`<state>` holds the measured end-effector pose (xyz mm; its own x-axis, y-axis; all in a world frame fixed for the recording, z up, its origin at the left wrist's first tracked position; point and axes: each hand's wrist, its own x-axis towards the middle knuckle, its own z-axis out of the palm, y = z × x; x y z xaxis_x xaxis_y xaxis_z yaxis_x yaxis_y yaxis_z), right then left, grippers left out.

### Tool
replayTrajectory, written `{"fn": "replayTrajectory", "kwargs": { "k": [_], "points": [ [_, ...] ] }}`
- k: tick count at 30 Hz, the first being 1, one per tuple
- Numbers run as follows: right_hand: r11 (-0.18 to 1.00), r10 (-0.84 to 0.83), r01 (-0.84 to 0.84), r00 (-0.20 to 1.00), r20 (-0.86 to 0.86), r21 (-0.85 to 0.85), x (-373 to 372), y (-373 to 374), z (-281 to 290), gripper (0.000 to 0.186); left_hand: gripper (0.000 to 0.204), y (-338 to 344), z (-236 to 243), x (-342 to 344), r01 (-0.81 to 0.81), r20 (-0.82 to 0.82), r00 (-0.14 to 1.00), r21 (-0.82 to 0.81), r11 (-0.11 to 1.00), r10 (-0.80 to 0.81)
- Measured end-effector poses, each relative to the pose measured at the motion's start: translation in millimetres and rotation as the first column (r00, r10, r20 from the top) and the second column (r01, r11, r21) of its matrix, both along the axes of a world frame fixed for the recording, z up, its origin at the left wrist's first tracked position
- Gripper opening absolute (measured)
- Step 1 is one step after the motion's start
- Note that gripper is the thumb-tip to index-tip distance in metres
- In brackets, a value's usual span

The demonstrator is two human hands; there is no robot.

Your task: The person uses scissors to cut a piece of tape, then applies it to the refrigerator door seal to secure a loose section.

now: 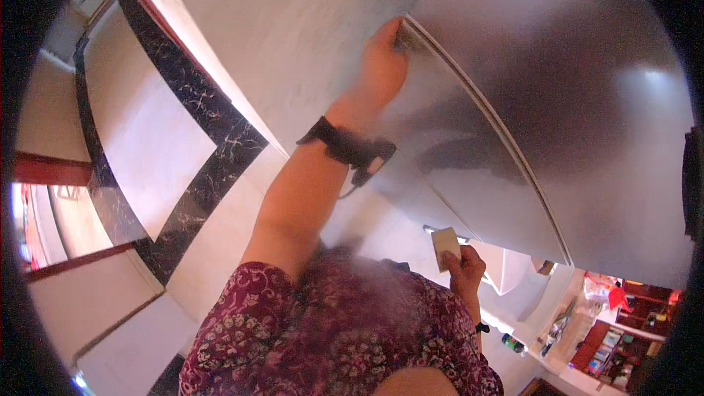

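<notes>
My left hand [385,62] reaches up and forward, its fingers curled at the upper end of the pale edge strip of a large glossy grey door [587,125], which looks like a refrigerator's. Its fingertips are partly hidden behind that edge. A black wristband [337,143] with a small device circles the left wrist. Lower and to the right, my right hand [467,268] pinches a flat, pale yellow block [444,246] like a sponge between thumb and fingers. The block is held up, apart from the door.
Behind the right hand is a white bin-like shape [506,271]. Shelves with red and mixed items [616,337] stand at the lower right. Black marble-patterned bands [198,81] border the pale floor tiles at left. A dark green round object [512,343] lies near my right wrist.
</notes>
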<state>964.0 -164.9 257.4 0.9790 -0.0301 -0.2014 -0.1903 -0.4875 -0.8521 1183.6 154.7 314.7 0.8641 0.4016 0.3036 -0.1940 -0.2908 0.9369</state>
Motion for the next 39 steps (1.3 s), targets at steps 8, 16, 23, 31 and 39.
{"fn": "replayTrajectory", "kwargs": {
  "k": [8,16,23,31,39],
  "points": [
    [0.987,-0.061,0.076,0.992,-0.112,0.138,2,-11,12,0.018,0.073,-71,-13,-20,-0.385,0.237,0.912,0.223,0.896,0.333],
    [0.998,-0.042,0.039,0.997,-0.064,-0.058,9,-21,14,0.018,0.082,-83,-28,-38,-0.179,0.003,0.982,0.307,0.935,0.187],
    [0.988,-0.056,0.071,0.992,0.11,-0.14,21,-13,20,0.028,0.073,-59,1,-49,-0.048,0.151,0.988,0.238,0.97,0.012],
    [0.974,-0.087,0.122,0.98,0.179,-0.191,26,-26,21,0.023,0.062,-77,11,11,-0.267,0.287,0.901,-0.223,0.938,0.325],
    [0.981,-0.176,0.162,0.975,0.135,0.109,17,-50,32,0.018,0.038,-49,14,26,-0.413,0.287,0.799,-0.376,0.829,0.528]
  ]
}}
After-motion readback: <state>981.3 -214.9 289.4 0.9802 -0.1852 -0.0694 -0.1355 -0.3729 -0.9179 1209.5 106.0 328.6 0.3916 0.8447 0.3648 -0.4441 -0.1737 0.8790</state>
